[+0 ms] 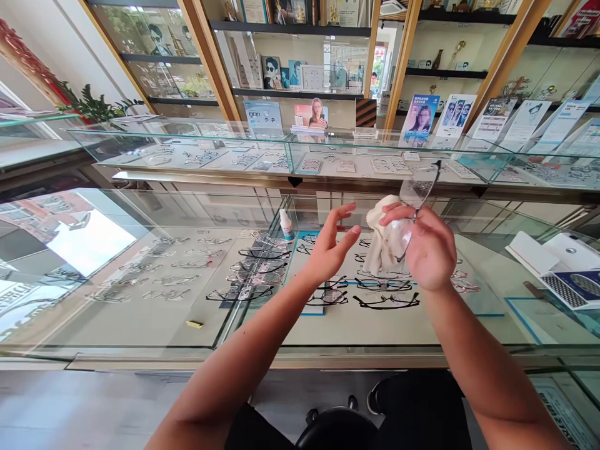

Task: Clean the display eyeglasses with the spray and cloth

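Watching remotely, I noted the right hand (432, 250) gripped glasses (419, 187) and cloth (380, 245) together, probably leaving the left hand (330, 249) free; it hung empty, fingers parted.

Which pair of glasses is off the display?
The pair of glasses raised in the right hand, next to the pale cloth. The other pairs lie in or on the glass display cases.
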`<state>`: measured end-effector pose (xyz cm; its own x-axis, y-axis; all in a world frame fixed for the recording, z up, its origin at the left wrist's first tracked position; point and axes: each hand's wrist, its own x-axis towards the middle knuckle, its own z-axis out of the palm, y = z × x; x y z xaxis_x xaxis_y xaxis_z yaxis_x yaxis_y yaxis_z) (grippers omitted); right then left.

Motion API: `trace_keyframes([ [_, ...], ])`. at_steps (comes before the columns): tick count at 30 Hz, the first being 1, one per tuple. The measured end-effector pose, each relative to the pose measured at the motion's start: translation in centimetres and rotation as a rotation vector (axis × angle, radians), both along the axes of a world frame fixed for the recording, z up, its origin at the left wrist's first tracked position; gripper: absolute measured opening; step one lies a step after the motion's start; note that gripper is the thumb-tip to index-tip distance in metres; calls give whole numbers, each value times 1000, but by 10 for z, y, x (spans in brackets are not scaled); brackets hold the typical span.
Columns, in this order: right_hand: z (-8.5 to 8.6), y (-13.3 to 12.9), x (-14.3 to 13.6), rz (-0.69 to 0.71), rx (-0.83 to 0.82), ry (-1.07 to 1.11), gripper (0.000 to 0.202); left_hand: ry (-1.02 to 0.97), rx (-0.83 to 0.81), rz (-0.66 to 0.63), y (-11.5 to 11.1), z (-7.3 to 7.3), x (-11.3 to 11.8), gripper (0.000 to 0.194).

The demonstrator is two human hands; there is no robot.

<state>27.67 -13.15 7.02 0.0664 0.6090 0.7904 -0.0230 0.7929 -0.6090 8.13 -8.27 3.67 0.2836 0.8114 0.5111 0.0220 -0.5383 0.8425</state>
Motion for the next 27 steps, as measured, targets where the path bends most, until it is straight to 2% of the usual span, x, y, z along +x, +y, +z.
trace_keyframes([
  [3,-1,-2,0,144,-54,-94,31,-104,11,-201,3,7,-6,55],
  [5,-1,-3,1,244,-82,-146,32,-147,-40,-302,5,10,-10,52],
  [8,0,-4,2,343,-134,-193,31,-134,-144,-349,7,17,-17,42],
  [12,2,-3,3,365,-166,-219,32,-12,-244,-357,6,28,-28,43],
  [18,3,-4,1,355,-207,-241,32,36,-174,-345,4,35,-30,44],
  [24,0,0,4,216,-209,-161,28,-68,-295,-192,7,35,-29,45],
  [27,2,-1,3,195,-236,-168,29,-140,-378,-107,10,36,-30,44],
])
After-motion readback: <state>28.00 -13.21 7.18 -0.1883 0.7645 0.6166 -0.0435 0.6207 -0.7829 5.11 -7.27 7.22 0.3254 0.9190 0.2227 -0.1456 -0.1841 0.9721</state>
